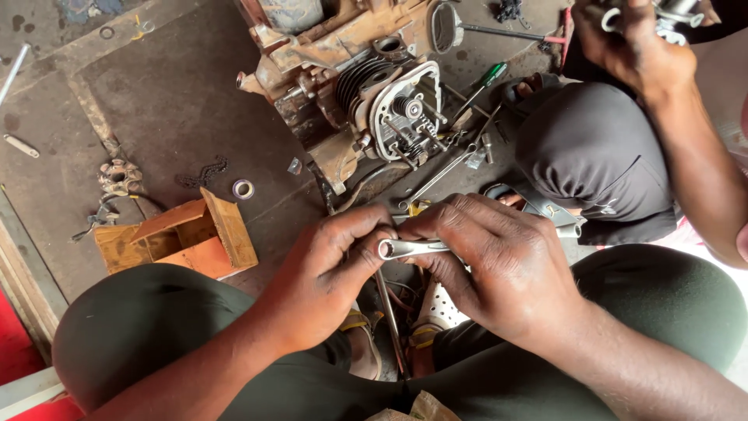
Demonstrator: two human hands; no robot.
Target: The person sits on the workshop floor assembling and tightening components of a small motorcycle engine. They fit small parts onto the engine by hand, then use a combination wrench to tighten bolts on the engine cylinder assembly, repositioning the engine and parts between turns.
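My left hand (331, 265) and my right hand (487, 253) meet in front of my knees, both gripping a shiny metal ring spanner (405, 248). The left fingers pinch its ring end. Its shaft runs under my right palm and comes out to the right. A greasy engine (354, 90) with a finned cylinder and exposed valve springs lies on the floor beyond my hands.
An open orange cardboard box (183, 238) lies at left, near a small ring (243, 189), a chain piece (202, 171) and a gear part (118, 178). A green-handled screwdriver (483, 82) and loose spanners lie right of the engine. Another person's knee (592, 148) and hand (635, 47) are at right.
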